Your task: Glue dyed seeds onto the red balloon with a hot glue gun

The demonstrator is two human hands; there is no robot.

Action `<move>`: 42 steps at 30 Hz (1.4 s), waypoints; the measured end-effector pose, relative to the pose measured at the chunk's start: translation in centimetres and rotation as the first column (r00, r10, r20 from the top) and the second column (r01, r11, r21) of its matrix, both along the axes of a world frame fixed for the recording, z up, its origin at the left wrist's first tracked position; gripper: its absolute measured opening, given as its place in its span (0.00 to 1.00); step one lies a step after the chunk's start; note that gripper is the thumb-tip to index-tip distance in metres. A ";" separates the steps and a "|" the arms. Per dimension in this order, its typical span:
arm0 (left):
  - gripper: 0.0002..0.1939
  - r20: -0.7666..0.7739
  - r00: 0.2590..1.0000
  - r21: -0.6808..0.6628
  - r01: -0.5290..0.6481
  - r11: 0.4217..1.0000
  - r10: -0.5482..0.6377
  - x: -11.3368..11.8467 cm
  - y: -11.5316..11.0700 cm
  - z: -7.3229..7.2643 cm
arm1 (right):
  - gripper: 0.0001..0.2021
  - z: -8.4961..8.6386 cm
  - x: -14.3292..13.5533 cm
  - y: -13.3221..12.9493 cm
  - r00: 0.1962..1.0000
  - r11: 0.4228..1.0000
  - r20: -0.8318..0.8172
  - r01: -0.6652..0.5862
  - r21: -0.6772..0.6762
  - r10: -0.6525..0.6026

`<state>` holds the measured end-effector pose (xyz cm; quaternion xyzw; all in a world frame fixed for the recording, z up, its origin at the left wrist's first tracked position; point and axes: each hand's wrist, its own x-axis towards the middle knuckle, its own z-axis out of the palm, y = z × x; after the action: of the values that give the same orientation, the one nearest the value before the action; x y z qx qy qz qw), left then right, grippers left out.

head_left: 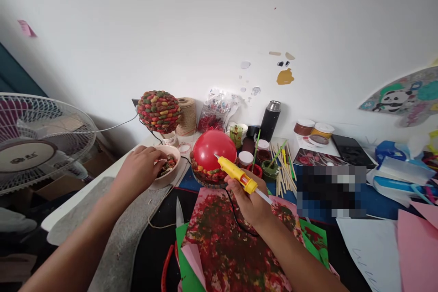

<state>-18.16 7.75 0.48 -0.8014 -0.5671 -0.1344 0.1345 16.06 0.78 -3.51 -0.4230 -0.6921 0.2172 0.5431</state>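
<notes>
My right hand (251, 203) is wrapped round a yellow glue gun (236, 174), its nozzle pointing up and left in front of a red balloon (214, 148). Rows of small red, green and yellow pieces (208, 174) cover the balloon's lower part. At the left, my left hand (143, 164) reaches over the rim of a pale bowl (173, 174) holding small coloured pieces. Its fingertips are bent down at the pieces; whether they grip one is too small to tell. A ball covered in similar pieces (159, 112) stands behind the bowl.
Paint-stained paper (236, 242) lies in front, with scissors (179, 213) at its left. Behind are a twine spool (186, 116), a black flask (270, 121), paint jars (270, 171) and wooden sticks (284, 178). A fan (41, 143) stands at left, a phone (352, 149) at right.
</notes>
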 end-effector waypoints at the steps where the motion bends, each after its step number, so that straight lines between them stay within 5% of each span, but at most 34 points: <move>1: 0.20 -0.033 0.999 -0.017 -0.013 1.000 0.012 -0.3 0.1 -0.3 | 0.25 0.0 0.0 0.0 1.000 1.000 0.003 -0.002 0.005 0.002; 9: 0.18 -0.014 0.997 -0.089 -0.071 0.994 0.070 -0.7 1.1 -1.8 | 0.22 0.1 -0.1 0.0 1.000 0.998 0.019 -0.011 0.063 0.010; 21: 0.21 -0.075 0.993 -0.138 -0.099 0.986 0.089 -0.7 1.5 -1.0 | 0.20 0.2 -0.2 -0.1 0.999 0.988 0.029 -0.038 0.148 0.034; 26: 0.20 0.164 0.979 -0.094 -0.103 0.990 0.117 -0.1 0.8 -0.1 | 0.22 0.0 -0.2 -0.2 0.999 0.993 0.021 -0.040 0.114 0.038; 29: 0.18 0.478 0.866 -0.099 -0.112 0.989 0.146 1.0 -0.6 0.6 | 0.24 0.0 -0.2 -0.2 0.999 0.999 0.004 -0.038 0.032 0.038; 32: 0.16 0.672 0.739 -0.074 -0.001 0.997 0.050 3.1 -2.6 1.1 | 0.27 0.0 -0.3 -0.3 1.000 0.999 -0.023 -0.006 -0.054 0.005; 37: 0.10 0.682 0.709 0.068 0.183 0.981 -0.180 7.8 -5.1 1.3 | 0.29 0.0 -0.4 -0.1 0.993 0.993 -0.121 -0.012 -0.121 -0.002; 42: 0.07 0.572 0.696 0.236 0.367 0.900 -0.434 11.9 -5.2 1.5 | 0.26 0.2 -0.5 0.0 0.983 0.986 -0.177 0.010 -0.166 -0.040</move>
<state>-6.31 2.57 1.97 -0.8100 -0.3832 -0.4414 -0.0476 15.56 0.81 -3.34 -0.4535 -0.6147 0.3039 0.5693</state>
